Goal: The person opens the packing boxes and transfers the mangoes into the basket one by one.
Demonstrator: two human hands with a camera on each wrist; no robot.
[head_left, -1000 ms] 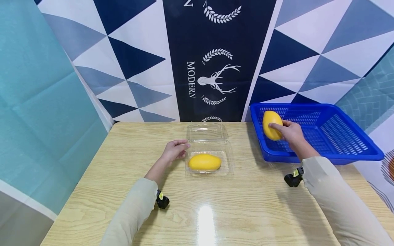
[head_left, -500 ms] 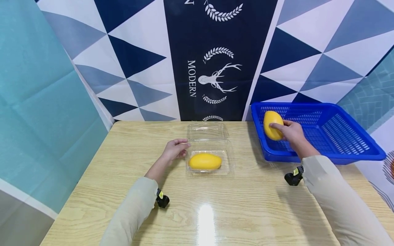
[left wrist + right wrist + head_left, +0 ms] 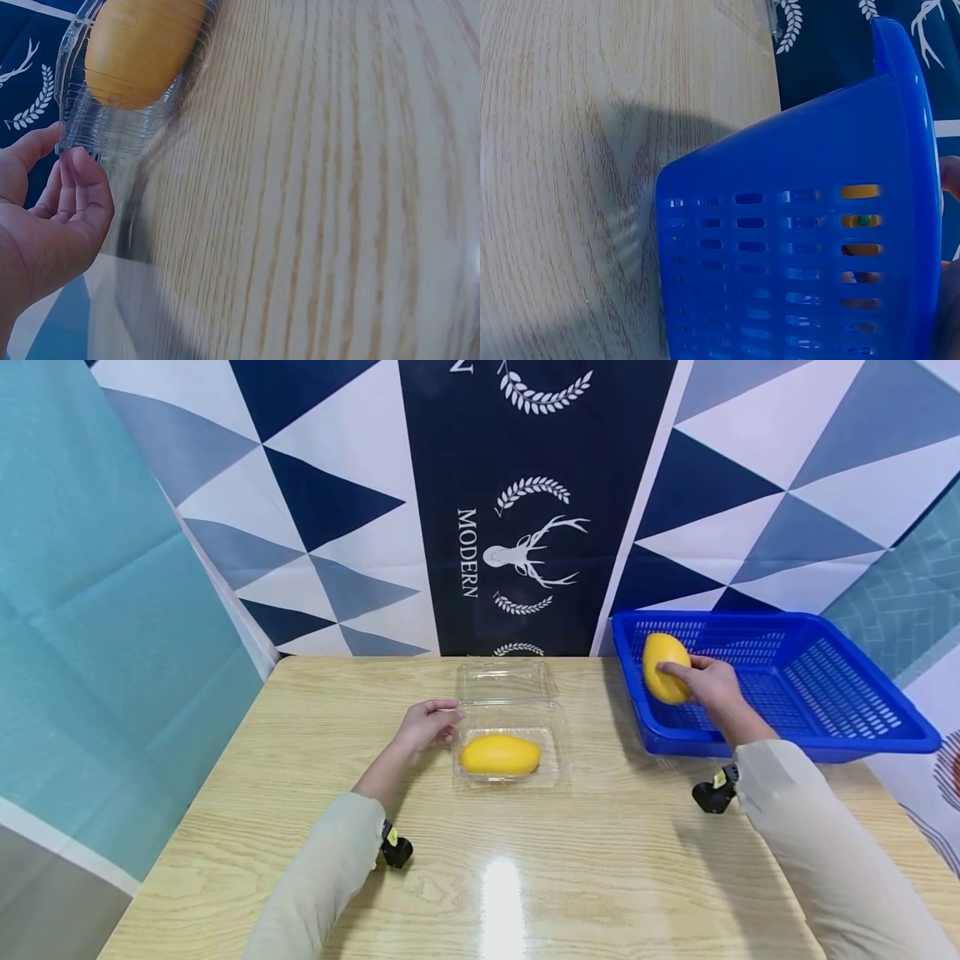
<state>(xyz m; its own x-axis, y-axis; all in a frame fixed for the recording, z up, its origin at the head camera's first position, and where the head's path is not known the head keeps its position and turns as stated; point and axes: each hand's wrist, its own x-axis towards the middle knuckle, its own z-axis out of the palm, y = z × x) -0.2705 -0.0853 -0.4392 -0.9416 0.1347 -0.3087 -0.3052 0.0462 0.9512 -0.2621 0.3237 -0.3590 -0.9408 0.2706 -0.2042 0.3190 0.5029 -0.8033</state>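
Mangoes (image 3: pixel 662 652) look plump, smooth, yellow and oblong.

I see a pale wood-grain worktop (image 3: pixel 600 868) spreading beneath the left fingers (image 3: pixel 438 704), a bright streak of reflected light (image 3: pixel 501 902) nearer than them. Beyond them rises a backdrop (image 3: pixel 337 497) of blue, grey and white triangles either side of a dark panel (image 3: pixel 532 452) lettered MODERN. Creased teal sheeting (image 3: pixel 97 627) lies leftward, teal herringbone (image 3: pixel 915 581) past the right fingers (image 3: pixel 702 661)
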